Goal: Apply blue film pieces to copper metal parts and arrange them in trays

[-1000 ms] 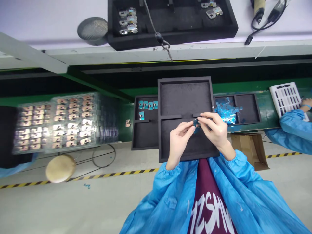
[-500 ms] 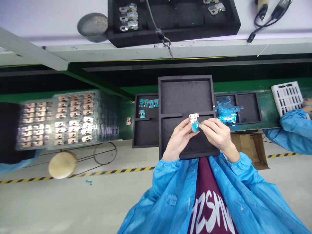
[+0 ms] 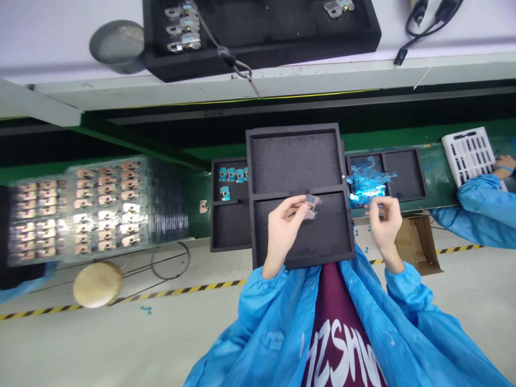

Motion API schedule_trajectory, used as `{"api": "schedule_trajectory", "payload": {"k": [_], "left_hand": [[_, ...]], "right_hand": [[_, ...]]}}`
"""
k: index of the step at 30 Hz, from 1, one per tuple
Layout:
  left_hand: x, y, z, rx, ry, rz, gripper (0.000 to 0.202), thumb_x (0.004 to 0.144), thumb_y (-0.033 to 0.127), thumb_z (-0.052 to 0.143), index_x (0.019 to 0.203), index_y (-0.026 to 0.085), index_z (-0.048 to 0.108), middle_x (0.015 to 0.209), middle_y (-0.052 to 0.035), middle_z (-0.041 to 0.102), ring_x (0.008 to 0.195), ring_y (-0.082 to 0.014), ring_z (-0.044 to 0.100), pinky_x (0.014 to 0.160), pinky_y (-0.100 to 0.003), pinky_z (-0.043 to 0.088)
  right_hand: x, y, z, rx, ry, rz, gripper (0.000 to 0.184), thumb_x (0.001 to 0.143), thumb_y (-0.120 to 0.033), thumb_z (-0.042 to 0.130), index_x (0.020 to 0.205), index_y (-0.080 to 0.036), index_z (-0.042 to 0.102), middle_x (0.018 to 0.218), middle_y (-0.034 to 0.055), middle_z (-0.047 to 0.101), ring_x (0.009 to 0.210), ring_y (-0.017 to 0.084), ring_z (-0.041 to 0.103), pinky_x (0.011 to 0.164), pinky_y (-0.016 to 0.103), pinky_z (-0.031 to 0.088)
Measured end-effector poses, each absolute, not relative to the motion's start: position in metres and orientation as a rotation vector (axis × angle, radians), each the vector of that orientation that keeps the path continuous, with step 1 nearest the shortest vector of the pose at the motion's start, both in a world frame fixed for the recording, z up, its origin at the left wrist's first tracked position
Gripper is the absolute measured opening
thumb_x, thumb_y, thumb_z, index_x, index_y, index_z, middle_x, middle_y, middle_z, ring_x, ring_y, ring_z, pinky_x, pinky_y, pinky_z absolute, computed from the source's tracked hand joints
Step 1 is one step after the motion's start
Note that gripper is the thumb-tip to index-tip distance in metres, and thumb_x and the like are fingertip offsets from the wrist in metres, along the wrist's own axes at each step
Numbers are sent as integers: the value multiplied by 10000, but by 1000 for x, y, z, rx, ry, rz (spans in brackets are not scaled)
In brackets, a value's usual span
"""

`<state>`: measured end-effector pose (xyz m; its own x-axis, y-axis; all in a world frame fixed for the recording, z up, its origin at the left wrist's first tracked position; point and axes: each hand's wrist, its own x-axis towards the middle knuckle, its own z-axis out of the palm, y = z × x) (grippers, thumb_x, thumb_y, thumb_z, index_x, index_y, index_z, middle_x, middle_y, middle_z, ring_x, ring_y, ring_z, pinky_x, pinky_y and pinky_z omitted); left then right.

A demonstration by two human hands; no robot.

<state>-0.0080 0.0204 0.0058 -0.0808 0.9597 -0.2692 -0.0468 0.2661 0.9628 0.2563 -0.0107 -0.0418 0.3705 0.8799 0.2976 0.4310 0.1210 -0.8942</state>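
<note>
Pinches a metal part (image 3: 312, 206) in the left hand (image 3: 284, 221) over the black tray (image 3: 294, 161). Curls the right hand (image 3: 385, 220) nearly closed near blue film scraps (image 3: 368, 183); cannot tell if holding any. Probably at the discarding step; calls next for a clean release.

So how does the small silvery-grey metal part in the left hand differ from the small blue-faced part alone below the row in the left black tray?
Colour: the silvery-grey metal part shows no blue on its visible side; the blue-faced part is largely bright blue.
Support: the silvery-grey metal part is pinched in the left hand; the blue-faced part lies in the left black tray.
Shared: both are small, with irregular outlines.
</note>
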Motion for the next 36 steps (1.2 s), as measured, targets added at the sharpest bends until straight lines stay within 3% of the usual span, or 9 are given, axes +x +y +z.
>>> {"api": "schedule_trajectory", "payload": {"k": [3, 7, 10, 14, 19, 24, 31, 34, 36], "left_hand": [[7, 26, -3, 1280, 1292, 848, 184, 976, 334, 769, 1092, 249, 883, 1088, -76, 819, 873, -214, 777, 744, -299, 601], [40, 36, -36, 1438, 1348, 825, 193, 987, 263, 726, 1116, 270, 868, 1045, -66, 818, 857, -229, 741, 757, -324, 564], [55, 34, -54, 1532, 1459, 930, 164, 982, 260, 743, 1114, 264, 840, 1067, -84, 809, 988, -284, 715, 914, -399, 569], [49, 15, -57, 1693, 1451, 977, 261, 1001, 263, 726, 1249, 263, 807, 1344, -138, 736, 1283, -349, 640, 1147, -515, 494], [44, 10, -62, 1786, 1527, 914, 229, 1028, 235, 680, 1225, 260, 794, 1280, -144, 713, 1222, -351, 646, 1097, -521, 519], [59, 21, -60, 1941, 1516, 811, 210, 1079, 206, 586, 1072, 218, 796, 1136, -145, 729, 1081, -314, 689, 993, -458, 569], [-60, 27, -2, 1532, 1638, 1251, 172, 1072, 301, 668, 1141, 281, 825, 1206, -82, 788, 1171, -279, 730, 1110, -437, 562], [-150, 59, -35, 1241, 2128, 1254, 273, 1116, 279, 537, 1236, 207, 771, 1305, -109, 761, 1228, -263, 700, 1085, -397, 556], [-189, 88, -78, 1137, 2233, 756, 289, 1086, 172, 526, 1280, 153, 740, 1371, -140, 738, 1211, -238, 701, 1095, -354, 530]], "right_hand": [[313, 25, -95, -1724, -938, 653, 235, 1004, -433, 658, 1029, -203, 612, 776, -21, 657, 679, 173, 687, 592, 308, 614], [373, 74, -163, -1831, -914, 808, 369, 1065, -529, 590, 977, -175, 648, 674, -47, 600, 593, 135, 583, 627, 316, 606], [391, 95, -193, -1896, -935, 854, 353, 1093, -500, 658, 1038, -152, 684, 804, -20, 666, 636, 109, 608, 642, 283, 603], [402, 104, -214, -2054, -981, 835, 310, 1096, -431, 693, 1189, -136, 710, 1100, 47, 732, 876, 142, 711, 813, 328, 650], [400, 95, -210, -2153, -1068, 781, 316, 1061, -419, 728, 1192, -132, 727, 1135, 65, 756, 931, 166, 728, 936, 384, 635], [381, 77, -192, -2099, -1185, 739, 465, 981, -386, 673, 1322, -70, 697, 1164, 229, 801, 807, 227, 731, 855, 414, 598], [366, 31, -166, -1968, -1307, 774, 633, 938, -592, 632, 1386, -151, 708, 1304, 207, 793, 1012, 311, 810, 840, 437, 655], [367, 7, -154, -1987, -1252, 767, 634, 945, -626, 663, 1382, -170, 721, 1305, 202, 792, 1032, 324, 816, 848, 454, 669], [370, -4, -149, -2000, -1262, 774, 636, 945, -640, 676, 1369, -169, 733, 1276, 202, 800, 1035, 333, 817, 899, 490, 669]]}}
